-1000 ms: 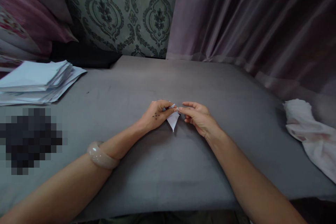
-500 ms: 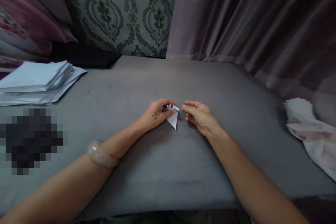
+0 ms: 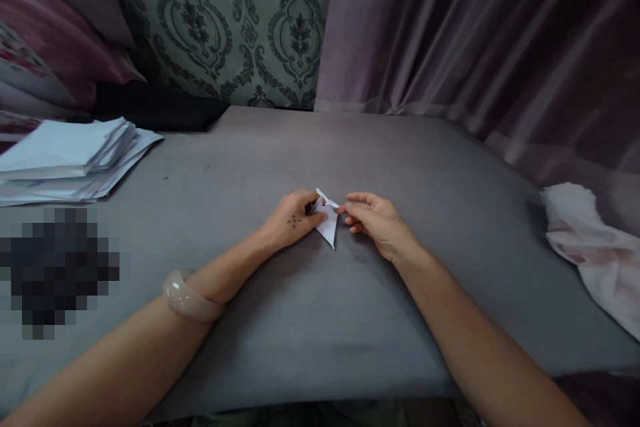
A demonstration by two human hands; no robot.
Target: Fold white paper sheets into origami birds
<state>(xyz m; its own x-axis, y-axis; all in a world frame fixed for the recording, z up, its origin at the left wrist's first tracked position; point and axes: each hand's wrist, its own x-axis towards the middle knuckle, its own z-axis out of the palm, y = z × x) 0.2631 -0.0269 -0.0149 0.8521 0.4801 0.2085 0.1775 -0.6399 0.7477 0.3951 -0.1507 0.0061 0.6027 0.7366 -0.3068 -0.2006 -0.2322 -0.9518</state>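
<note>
A small piece of folded white paper [image 3: 327, 225] is held between the thumb and fingers of my left hand [image 3: 297, 217], just above the grey cloth surface. One pointed corner of it hangs down toward me, and a narrow strip sticks up at its top. My right hand [image 3: 377, 220] comes in from the right, thumb and index finger pinched at the paper's right edge. Its other fingers are loosely curled. Part of the paper is hidden behind my left fingers.
A stack of white paper sheets [image 3: 65, 147] lies at the back left, in front of a dark folded cloth [image 3: 160, 107]. A blurred-out dark patch [image 3: 60, 267] is at the left. Pale crumpled fabric [image 3: 595, 247] lies at the right edge. Curtains [image 3: 425, 27] hang behind.
My right hand's fingertips have moved slightly left and now meet the paper's edge. The strip at the paper's top stands out more. My left hand keeps its grip.
</note>
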